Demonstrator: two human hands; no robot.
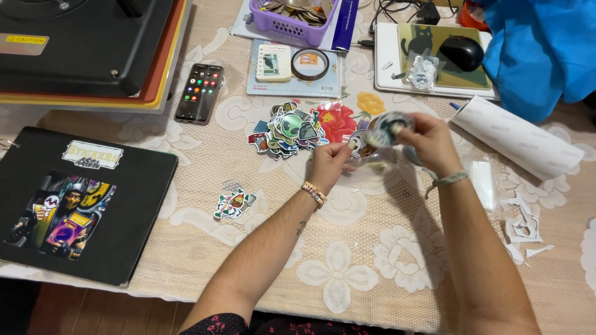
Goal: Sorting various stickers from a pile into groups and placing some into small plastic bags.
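At the far left a black album lies on the surface, which is covered with a lace cloth. Beyond it, a phone lies face up. A single sticker lies alone, and a pile of stickers sits near the left hand. Its fingers pinch the edge of a small clear bag. The right hand has its fingers closed on a round sticker, just above the bag. A white paper roll lies to the right.
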